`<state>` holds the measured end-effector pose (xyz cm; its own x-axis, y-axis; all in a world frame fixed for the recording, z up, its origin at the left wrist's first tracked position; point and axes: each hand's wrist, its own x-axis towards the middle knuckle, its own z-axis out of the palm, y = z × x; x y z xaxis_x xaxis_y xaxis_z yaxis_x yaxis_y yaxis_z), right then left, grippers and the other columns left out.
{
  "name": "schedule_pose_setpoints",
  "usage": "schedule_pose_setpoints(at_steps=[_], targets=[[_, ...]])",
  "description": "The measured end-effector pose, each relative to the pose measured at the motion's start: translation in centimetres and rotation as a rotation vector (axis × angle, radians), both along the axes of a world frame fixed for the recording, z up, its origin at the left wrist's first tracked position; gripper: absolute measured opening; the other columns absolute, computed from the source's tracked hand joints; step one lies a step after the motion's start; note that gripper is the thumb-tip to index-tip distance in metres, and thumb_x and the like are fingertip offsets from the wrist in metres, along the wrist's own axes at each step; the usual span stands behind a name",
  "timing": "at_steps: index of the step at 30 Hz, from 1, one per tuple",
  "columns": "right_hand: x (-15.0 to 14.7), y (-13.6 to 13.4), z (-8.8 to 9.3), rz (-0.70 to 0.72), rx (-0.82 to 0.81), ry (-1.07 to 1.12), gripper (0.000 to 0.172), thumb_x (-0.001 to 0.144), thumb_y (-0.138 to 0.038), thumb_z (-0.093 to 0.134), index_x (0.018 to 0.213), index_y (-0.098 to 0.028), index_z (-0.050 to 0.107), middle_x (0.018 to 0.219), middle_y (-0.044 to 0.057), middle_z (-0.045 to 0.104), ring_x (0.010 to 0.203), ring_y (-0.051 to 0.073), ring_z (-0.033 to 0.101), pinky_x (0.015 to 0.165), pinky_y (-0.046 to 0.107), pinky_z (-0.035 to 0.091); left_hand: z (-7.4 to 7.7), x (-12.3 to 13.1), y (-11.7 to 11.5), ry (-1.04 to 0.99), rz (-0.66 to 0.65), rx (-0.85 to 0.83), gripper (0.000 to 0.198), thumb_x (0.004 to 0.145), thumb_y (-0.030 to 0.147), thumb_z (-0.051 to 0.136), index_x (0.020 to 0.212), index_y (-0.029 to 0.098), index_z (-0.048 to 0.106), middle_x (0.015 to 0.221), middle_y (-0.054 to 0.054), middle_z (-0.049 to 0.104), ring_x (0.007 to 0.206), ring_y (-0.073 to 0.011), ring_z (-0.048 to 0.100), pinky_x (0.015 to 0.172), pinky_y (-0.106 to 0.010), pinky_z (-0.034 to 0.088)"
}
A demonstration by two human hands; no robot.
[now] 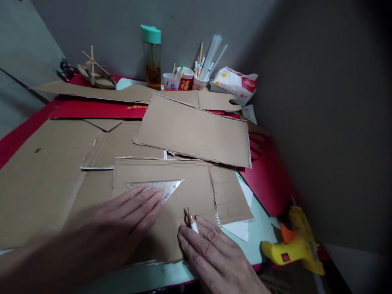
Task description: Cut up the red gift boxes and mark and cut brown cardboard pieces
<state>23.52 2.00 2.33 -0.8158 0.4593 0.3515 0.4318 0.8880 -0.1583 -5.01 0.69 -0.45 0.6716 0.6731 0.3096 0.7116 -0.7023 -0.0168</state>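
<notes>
My left hand [128, 214] lies flat with fingers stretched out, pressing a clear triangular set square [165, 186] onto a brown cardboard sheet [196, 188]. My right hand [211, 249] rests on the same sheet's near edge, fingers closed around a white pen [191, 220] whose tip points away from me, a little right of the set square.
More cardboard pieces [196, 130] overlap across a red-covered table. A yellow glue gun [294, 245] lies at the near right. At the back stand a teal-capped bottle [151, 57], cups of sticks and pens [186, 79], a white packet [235, 83] and a small stick model [94, 73].
</notes>
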Motion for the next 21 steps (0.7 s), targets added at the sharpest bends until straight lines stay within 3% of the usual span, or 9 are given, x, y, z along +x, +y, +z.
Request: schedule_pose_setpoints(at_steps=[5,9,14,21], targets=[[0.0,-0.4,-0.4,-0.050,-0.036,0.062,0.027,0.102,-0.017,0.051,0.119,-0.015,0.071,0.125,0.003,0.072,0.122,0.015,0.064,0.112,0.028,0.044,0.4,0.4,1.2,0.013,-0.095,0.124,0.044,0.092,0.009,0.041,0.131,0.011,0.061,0.136,-0.009,0.065,0.136,-0.0220,0.049,0.126,-0.038,0.020],[0.1,-0.1,-0.6,-0.030,-0.057,0.086,0.026,0.099,-0.015,0.055,0.119,-0.011,0.071,0.121,0.006,0.074,0.119,0.017,0.066,0.110,0.030,0.047,0.6,1.3,0.9,-0.020,-0.028,0.104,0.044,0.091,0.006,0.038,0.126,0.011,0.063,0.135,-0.009,0.065,0.131,-0.0212,0.053,0.125,-0.038,0.023],[0.3,0.8,0.2,-0.006,-0.136,0.080,0.033,0.096,-0.012,0.052,0.124,-0.018,0.068,0.120,0.007,0.075,0.116,0.019,0.069,0.102,0.029,0.054,1.1,2.3,0.3,-0.030,0.060,0.132,0.048,0.087,0.002,0.033,0.121,0.009,0.065,0.128,-0.011,0.069,0.123,-0.0215,0.059,0.121,-0.038,0.027],[-0.9,1.3,-0.3,-0.116,-0.141,0.168,0.042,0.090,-0.017,0.058,0.132,-0.018,0.061,0.127,0.011,0.071,0.121,0.025,0.066,0.115,0.049,0.041,2.7,2.1,0.4,-0.032,0.018,0.158,0.046,0.093,0.007,0.031,0.120,0.007,0.067,0.125,-0.014,0.070,0.122,-0.0223,0.060,0.121,-0.037,0.026]])
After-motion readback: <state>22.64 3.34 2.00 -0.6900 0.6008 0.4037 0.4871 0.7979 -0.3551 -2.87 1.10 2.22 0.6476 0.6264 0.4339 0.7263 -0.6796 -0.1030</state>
